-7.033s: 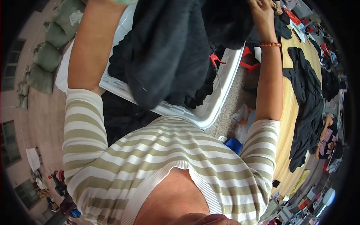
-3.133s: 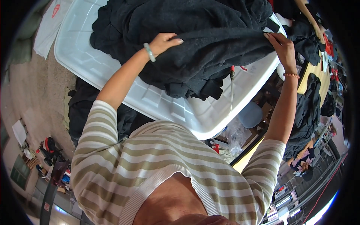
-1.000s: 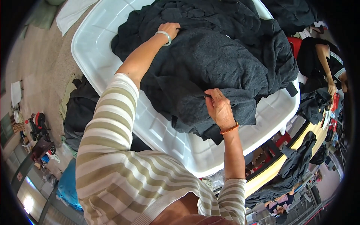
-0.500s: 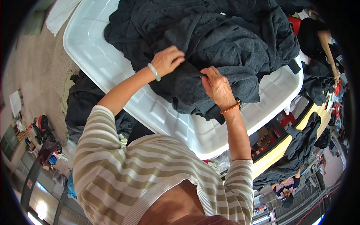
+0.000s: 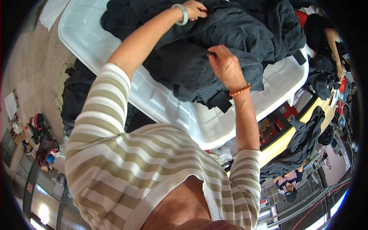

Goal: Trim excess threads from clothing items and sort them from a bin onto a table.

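Observation:
A heap of dark charcoal garments [image 5: 245,32] fills much of a large white plastic tub [image 5: 82,28]. My left hand [image 5: 194,10] reaches to the far part of the heap, its fingers closed on dark cloth, and a pale bangle circles that wrist. Nearer to me, my right hand [image 5: 227,67] pinches the edge of a dark garment [image 5: 180,63] between thumb and fingers. An orange beaded bracelet is on my right wrist. That garment spreads over the near side of the heap, and its folds merge with the others.
More dark clothes [image 5: 78,97] lie beside the tub at left. At right, a yellow-edged table [image 5: 276,151] carries another dark garment [image 5: 303,142]. Another person's arm [image 5: 333,48] shows at the far right, over dark cloth. A second person [image 5: 288,184] is farther off.
My left hand has moved far up and slightly right over the heap. The right hand has shifted slightly, still pinching the garment, whose near part now looks smoother.

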The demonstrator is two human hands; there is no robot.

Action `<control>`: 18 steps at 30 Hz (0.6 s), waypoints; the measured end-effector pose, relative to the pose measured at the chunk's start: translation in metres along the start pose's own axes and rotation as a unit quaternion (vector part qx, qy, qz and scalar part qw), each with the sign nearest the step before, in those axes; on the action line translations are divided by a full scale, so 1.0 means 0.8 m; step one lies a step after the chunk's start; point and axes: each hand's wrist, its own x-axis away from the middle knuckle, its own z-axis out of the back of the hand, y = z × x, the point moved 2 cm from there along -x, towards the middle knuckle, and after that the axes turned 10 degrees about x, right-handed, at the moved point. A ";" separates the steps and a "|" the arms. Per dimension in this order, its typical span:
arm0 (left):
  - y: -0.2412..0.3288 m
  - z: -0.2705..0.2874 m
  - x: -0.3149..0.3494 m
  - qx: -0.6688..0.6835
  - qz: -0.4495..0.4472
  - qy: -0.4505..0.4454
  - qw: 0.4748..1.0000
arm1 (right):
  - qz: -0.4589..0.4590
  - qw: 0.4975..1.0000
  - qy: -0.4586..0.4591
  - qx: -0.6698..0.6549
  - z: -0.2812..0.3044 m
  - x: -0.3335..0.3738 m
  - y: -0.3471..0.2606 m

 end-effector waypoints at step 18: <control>0.016 -0.048 0.142 0.255 -0.054 -0.179 0.949 | -0.035 0.991 -0.024 0.128 -0.001 0.020 -0.021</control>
